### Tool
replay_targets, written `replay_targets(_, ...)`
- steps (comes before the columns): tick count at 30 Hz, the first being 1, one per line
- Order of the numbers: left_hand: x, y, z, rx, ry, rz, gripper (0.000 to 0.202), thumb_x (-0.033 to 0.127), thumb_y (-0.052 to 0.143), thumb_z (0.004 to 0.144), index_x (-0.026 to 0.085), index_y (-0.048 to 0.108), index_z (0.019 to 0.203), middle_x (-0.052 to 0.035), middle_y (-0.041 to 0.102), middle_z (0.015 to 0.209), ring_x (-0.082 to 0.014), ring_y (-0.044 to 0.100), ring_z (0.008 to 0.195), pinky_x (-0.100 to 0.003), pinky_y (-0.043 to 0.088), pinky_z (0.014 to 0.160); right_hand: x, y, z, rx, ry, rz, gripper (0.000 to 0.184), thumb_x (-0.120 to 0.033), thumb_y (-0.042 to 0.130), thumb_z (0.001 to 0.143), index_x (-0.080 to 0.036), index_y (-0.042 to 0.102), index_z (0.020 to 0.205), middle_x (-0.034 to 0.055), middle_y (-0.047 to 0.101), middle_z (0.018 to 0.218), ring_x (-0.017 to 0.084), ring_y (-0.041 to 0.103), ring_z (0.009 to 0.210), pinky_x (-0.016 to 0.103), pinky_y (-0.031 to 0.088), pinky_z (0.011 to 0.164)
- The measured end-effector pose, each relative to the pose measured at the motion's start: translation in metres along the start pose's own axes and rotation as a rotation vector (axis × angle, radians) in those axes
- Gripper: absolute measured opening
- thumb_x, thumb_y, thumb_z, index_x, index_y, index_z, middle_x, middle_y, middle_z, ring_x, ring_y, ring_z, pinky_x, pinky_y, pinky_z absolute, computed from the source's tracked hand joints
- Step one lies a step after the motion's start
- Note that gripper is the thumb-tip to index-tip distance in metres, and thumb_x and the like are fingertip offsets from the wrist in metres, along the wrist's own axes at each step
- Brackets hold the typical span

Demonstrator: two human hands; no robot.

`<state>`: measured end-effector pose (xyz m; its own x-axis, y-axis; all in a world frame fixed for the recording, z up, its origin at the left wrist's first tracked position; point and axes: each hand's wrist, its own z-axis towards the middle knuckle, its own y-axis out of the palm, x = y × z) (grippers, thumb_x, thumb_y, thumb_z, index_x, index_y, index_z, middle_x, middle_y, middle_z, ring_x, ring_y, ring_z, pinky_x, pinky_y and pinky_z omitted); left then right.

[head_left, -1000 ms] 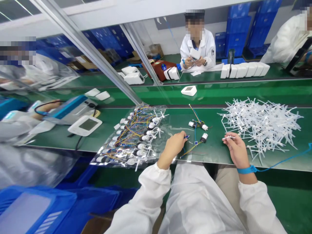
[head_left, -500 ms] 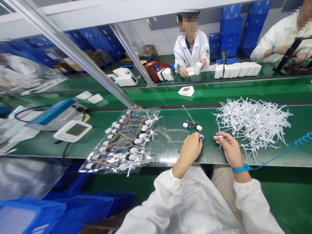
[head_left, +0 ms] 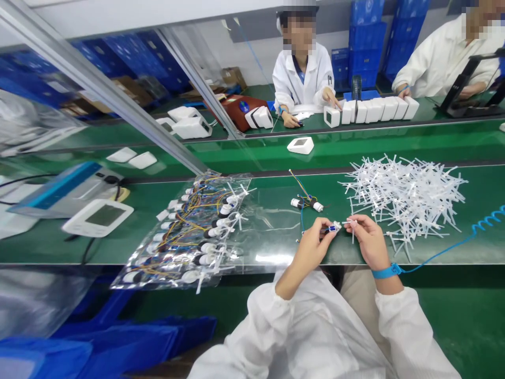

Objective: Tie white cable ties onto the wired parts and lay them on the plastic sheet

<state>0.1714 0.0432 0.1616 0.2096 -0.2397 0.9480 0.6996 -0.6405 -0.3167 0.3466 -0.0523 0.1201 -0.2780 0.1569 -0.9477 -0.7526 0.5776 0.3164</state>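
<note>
My left hand [head_left: 311,245] pinches a small wired part [head_left: 333,227] with a blue and white end, held just above the green bench's front edge. My right hand [head_left: 367,239] pinches a white plastic T-piece [head_left: 351,225] whose tip meets that part. A blue strap [head_left: 387,271] circles my right wrist. Just beyond my hands, two more small wired parts [head_left: 306,203] lie with coloured leads. A large heap of white T-pieces [head_left: 406,196] lies to the right, and a clear plastic sheet [head_left: 189,231] covered with several wired parts lies to the left.
A white device [head_left: 300,145] sits on the green conveyor behind the bench. Across it a person in a white coat [head_left: 303,79] touches a row of white housings [head_left: 371,110]. Another person's arm [head_left: 434,58] shows far right. A white meter [head_left: 98,216] and a blue-topped machine [head_left: 63,187] stand on the left.
Both hands came together: the left lifted the wired part off the bench and moved right, and the right brought the T-piece up to it. The person opposite set a housing in the row.
</note>
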Motion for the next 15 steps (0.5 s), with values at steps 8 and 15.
replay_targets(8,-0.013,0.009,0.007,-0.031,-0.137,-0.607,0.046,0.058,0.077,0.095,0.024,0.051,0.114,-0.0043,0.073,0.102,-0.0162,0.069,0.079,-0.026,0.054,0.064,-0.003,-0.001,-0.002,-0.034,-0.024,-0.085,0.031,-0.055,0.089,0.092,-0.029,0.077,0.103,0.0046,0.080,0.113,0.020,0.068,0.083,0.031,0.051,0.066)
replay_targets(15,-0.024,0.012,0.007,0.084,-0.147,-0.459,0.041,0.061,0.066,0.101,0.025,0.054,0.118,-0.0020,0.071,0.099,-0.0152,0.065,0.079,-0.026,0.052,0.068,-0.009,0.004,-0.007,0.010,0.004,-0.047,0.028,-0.048,0.093,0.089,-0.030,0.075,0.101,-0.0007,0.069,0.089,0.014,0.052,0.066,0.026,0.037,0.054)
